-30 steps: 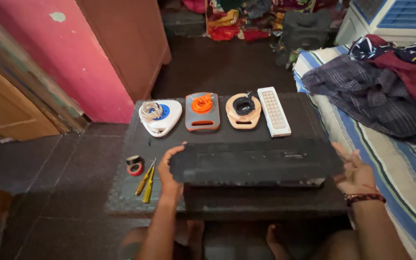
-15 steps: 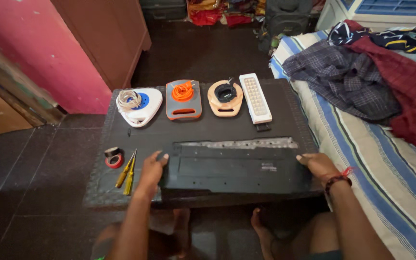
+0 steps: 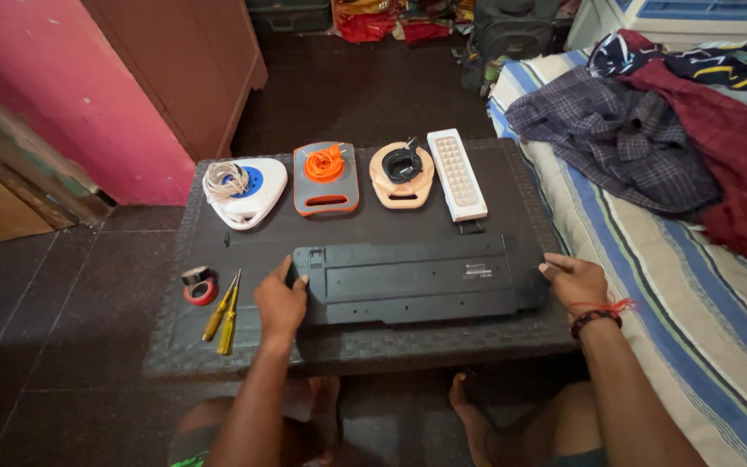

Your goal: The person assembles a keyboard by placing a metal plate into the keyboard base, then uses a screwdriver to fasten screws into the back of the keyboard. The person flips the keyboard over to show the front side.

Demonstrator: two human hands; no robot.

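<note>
Gripping each short end of a long black panel (image 3: pixel 417 281), the left hand (image 3: pixel 281 303) curls its fingers over the near-left corner while the right hand (image 3: pixel 574 281) closes on the far right edge; both are partly closed on it. It lies flat, back side up, across the near half of a dark low table (image 3: pixel 218 346). Just left of the left hand sit two yellow-handled screwdrivers (image 3: pixel 224 313) and two stacked tape rolls (image 3: pixel 200 286), red and black. Beyond the panel stand three wire reels, white-blue (image 3: pixel 244 190), orange-grey (image 3: pixel 326 177) and peach-black (image 3: pixel 402 175), then a white rectangular lamp (image 3: pixel 457 175). A likely slip: sliding the panel forward could knock the lamp, which nearly touches its far edge, or a sideways sweep could roll the screwdrivers off
</note>
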